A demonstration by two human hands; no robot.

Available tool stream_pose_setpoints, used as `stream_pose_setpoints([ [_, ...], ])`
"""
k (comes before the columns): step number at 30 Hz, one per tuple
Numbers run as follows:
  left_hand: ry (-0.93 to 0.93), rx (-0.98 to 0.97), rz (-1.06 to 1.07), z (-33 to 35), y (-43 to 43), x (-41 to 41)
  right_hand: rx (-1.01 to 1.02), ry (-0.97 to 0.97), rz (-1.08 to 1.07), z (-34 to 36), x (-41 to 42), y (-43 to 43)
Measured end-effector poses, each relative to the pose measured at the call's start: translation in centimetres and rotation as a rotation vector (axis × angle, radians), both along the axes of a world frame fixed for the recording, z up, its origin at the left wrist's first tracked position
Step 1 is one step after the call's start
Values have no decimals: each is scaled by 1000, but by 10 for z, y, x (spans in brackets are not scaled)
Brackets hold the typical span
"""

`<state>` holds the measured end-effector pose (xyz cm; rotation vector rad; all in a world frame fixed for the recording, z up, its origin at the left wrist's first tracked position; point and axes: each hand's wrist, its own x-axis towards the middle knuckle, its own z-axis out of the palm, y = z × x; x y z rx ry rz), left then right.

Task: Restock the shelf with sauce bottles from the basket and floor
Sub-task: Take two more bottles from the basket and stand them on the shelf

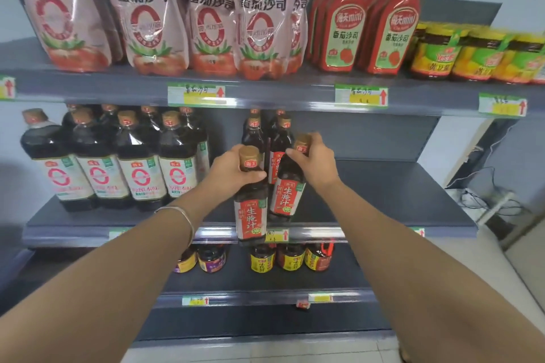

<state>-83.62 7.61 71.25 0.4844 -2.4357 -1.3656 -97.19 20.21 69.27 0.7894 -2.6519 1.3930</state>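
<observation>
Seemingly full: left bottle (pixel 250 212), right bottle (pixel 287 194).

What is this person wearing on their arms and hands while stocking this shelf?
No sleeves or gloves show. The left hand and right hand are bare, with no rings visible. A thin silver-coloured bangle circles the left wrist. No watch shows on either wrist.

arms: bare, sleeveless | left wrist: thin silver bangle (pixel 177 213)
</observation>
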Motion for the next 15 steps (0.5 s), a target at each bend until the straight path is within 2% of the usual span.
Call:
stream_pose_setpoints([
  [11,-3,-2,109,-8,-27,-37,131,54,58,-25,-53,-45],
  [15,-5,18,146,-14,-32,-53,68,-13,92,-26,-67,-47],
])
